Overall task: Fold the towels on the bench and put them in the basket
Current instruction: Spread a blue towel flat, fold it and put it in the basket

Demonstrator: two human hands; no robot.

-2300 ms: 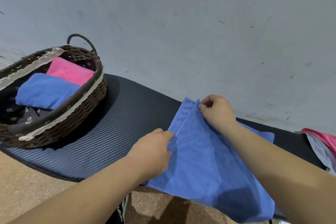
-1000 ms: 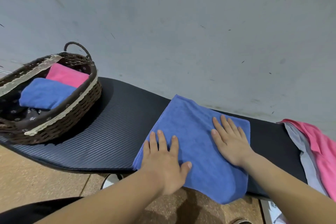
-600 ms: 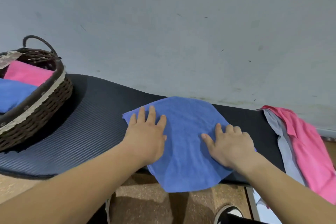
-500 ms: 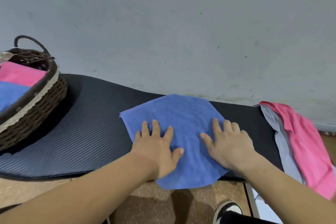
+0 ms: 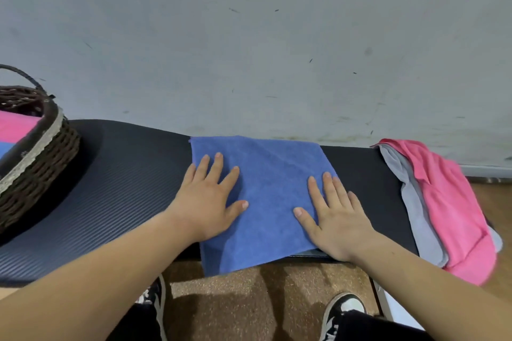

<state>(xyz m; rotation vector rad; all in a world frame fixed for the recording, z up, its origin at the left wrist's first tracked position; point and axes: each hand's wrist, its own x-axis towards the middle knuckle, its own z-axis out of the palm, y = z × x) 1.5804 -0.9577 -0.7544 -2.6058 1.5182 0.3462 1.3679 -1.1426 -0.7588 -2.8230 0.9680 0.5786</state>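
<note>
A blue towel [image 5: 270, 174], folded once, lies flat across the black bench [image 5: 124, 174] with its near edge hanging over the front. My left hand [image 5: 206, 199] presses flat on its left side, fingers straight. My right hand [image 5: 331, 213] presses flat on its right side, fingers spread. The brown wicker basket [image 5: 41, 152] stands at the bench's left end, partly out of frame, with a folded pink towel [image 5: 16, 126] and a sliver of a blue one inside.
A pink towel [image 5: 454, 207] over a grey towel [image 5: 415, 202] drapes across the bench's right end. A grey wall [image 5: 249, 50] runs right behind the bench. My two shoes stand on the brown floor [image 5: 243, 299] below the bench's front edge.
The two hands laid the folded towel down, flattened on it and slid apart toward its sides. The view swung right, so the basket slid toward the left edge.
</note>
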